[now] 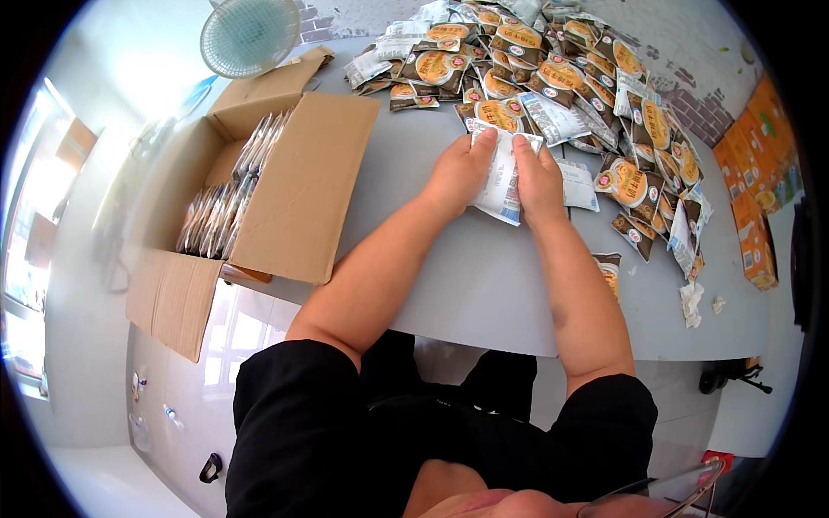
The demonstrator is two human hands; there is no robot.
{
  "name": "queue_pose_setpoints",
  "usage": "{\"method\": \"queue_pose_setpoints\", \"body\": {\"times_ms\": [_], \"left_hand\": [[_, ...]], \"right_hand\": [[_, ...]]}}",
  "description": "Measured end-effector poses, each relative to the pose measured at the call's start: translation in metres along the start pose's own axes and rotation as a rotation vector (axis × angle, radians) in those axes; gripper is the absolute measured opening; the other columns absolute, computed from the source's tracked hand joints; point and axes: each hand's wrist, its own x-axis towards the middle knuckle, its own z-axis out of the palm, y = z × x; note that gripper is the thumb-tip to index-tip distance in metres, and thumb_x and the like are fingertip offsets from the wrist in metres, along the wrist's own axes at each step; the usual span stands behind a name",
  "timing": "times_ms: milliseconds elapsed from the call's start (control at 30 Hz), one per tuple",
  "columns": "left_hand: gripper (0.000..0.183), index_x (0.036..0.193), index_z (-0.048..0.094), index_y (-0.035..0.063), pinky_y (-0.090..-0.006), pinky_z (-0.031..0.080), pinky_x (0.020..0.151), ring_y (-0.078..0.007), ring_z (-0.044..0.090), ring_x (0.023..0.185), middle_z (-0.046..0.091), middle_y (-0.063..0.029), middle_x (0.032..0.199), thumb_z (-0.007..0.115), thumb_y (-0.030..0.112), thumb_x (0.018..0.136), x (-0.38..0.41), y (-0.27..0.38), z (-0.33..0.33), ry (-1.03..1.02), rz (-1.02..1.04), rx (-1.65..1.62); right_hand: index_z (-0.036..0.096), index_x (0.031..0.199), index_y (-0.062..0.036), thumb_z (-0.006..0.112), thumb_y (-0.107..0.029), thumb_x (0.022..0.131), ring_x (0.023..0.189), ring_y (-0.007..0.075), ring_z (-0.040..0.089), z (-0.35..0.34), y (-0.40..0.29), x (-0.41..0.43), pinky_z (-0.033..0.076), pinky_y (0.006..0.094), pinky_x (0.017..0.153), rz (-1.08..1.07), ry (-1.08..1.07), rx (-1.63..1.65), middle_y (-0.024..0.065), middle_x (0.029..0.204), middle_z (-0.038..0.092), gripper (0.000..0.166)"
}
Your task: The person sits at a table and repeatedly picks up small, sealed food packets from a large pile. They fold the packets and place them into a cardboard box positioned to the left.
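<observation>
Between my two hands is a sealed plastic food packet (502, 175), its white printed back facing up. My left hand (460, 169) grips its left side, thumb on top near the upper edge. On the right side, my right hand (539, 178) holds it the same way. Just beyond lies a large heap of similar brown and white packets (560, 74), spreading down the right of the grey table (479, 278). To the left stands an open cardboard box (304, 188) with rows of packets (217, 213) standing on edge inside.
A mesh-covered fan (249, 35) stands behind the box. Orange printed cartons (748, 194) are stacked at the far right. Crumpled white tissue (691, 304) lies near the table's right edge. One packet (609, 275) lies beside my right forearm. A clear bottle (171, 414) is on the floor.
</observation>
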Motion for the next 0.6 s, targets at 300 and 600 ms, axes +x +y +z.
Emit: {"method": "queue_pose_setpoints", "body": {"times_ms": [300,600], "left_hand": [[0.048,0.109,0.059,-0.0022,-0.0329,0.052,0.071,-0.0173,0.064,0.081,0.066,-0.012,0.096,0.055,0.044,0.097,-0.004,-0.003,-0.003,-0.028,0.002,-0.158],[0.048,0.123,0.057,0.0075,-0.0362,0.058,0.076,-0.0191,0.067,0.098,0.067,-0.0087,0.11,0.068,0.04,0.089,-0.014,0.013,-0.018,-0.468,-0.152,-0.103]], "right_hand": [[0.064,0.105,-0.0004,0.058,-0.033,0.097,0.08,0.0077,0.056,0.006,-0.009,-0.007,0.046,0.0248,0.071,-0.041,0.027,0.054,0.0026,0.092,0.064,0.034],[0.06,0.114,0.0024,0.064,-0.032,0.094,0.09,0.013,0.06,0.004,-0.024,-0.011,0.049,0.0264,0.077,-0.061,0.079,0.184,0.0077,0.101,0.064,0.04]]}}
